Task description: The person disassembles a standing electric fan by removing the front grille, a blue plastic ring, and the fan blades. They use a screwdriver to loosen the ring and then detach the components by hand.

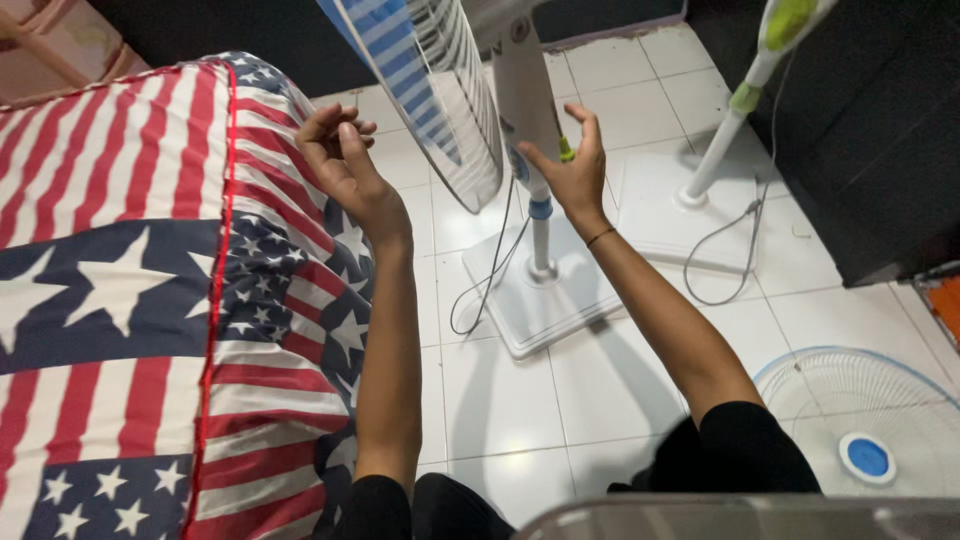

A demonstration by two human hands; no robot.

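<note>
Standing fan point(520, 110) at 12 o'clock, white with blue-striped grille, top cut off by the frame edge, base on the tiled floor point(600, 380). Right hand point(575, 165) open, fingers spread just beside its column; left hand point(340, 150) at 10 o'clock, loosely curled, empty. Loose fan grille point(860, 420) at 4 o'clock, partly cut off.

Bed cover point(110, 300) has red-white stripes plus white stars on navy, fan point(530, 110) is white with blue trim, floor point(500, 400) tiles white.
</note>
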